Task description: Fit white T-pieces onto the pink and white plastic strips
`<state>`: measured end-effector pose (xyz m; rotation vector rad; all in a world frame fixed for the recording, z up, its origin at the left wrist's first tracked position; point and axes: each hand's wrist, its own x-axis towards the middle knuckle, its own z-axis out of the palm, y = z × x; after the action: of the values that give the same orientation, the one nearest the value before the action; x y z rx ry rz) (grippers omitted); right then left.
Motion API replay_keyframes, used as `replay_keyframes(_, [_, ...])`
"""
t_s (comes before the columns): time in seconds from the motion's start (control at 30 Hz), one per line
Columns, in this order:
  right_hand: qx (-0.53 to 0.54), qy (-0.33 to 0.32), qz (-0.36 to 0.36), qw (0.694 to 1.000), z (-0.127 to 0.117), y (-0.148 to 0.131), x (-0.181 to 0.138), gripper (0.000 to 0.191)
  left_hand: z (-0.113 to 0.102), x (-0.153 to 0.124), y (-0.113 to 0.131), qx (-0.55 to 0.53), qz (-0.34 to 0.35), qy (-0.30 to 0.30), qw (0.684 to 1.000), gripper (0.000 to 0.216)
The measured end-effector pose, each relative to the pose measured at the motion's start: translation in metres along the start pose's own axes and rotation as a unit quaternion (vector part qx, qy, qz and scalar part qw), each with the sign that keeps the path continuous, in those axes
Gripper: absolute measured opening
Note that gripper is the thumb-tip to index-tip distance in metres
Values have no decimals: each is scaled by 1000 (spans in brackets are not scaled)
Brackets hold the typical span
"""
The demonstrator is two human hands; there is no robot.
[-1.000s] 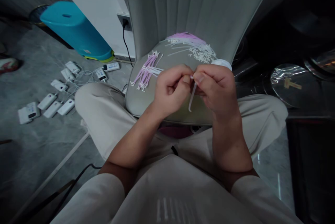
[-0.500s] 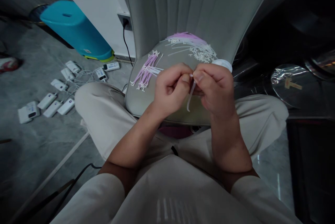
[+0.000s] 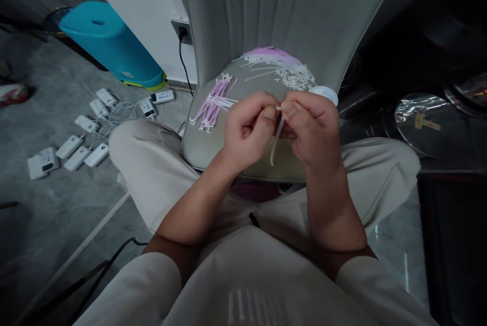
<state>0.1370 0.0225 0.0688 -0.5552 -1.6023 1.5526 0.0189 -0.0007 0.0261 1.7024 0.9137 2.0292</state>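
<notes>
The lower end of the pale strip (image 3: 276, 140) had swung a little toward the left since the first picture, while the two hands had hardly shifted. The left hand (image 3: 247, 130) pinched a short pale piece (image 3: 278, 108) between thumb and curled forefinger. The right hand (image 3: 314, 125) pinched just beside it, thumb on forefinger, with the strip hanging below the fingertips in front of the chair seat (image 3: 213, 151); whether piece and strip were joined could not be told. To the left of the hands, purple and white sticks lay crossed in a bundle (image 3: 212, 104). Farther back on the seat lay loose purple sticks (image 3: 272, 53), a heap of small white bits (image 3: 294, 81) and, near the right hand, a round white lid (image 3: 325, 94).
</notes>
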Motion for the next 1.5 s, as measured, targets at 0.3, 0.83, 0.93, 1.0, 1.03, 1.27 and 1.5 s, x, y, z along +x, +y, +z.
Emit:
replay_keyframes(0.3, [11,-2,-16,1000,0,3,1,48,-1,1,-1,3,4,-6,1000,36])
replay_keyframes(0.83, [29,4,-26,999,2,4,2,47,-2,2,10,13,-52,-4,999,40])
replay_keyframes(0.93, [40,6,-17,999,2,3,1,46,-2,1,10,5,-52,-3,999,38])
replay_keyframes(1.0, [49,3,-17,999,2,2,1,44,-2,0,9,-1,-61,-2,998,39])
replay_keyframes(1.03, [50,3,-16,999,2,2,1,43,-2,0,9,0,-66,-1,998,40])
replay_keyframes(1.27, [27,9,7,1000,1,1,1,43,0,0,7,-3,-38,7,999,36])
replay_keyframes(1.5, [12,5,8,1000,0,-1,1,46,-3,1,6,14,-26,-6,1000,37])
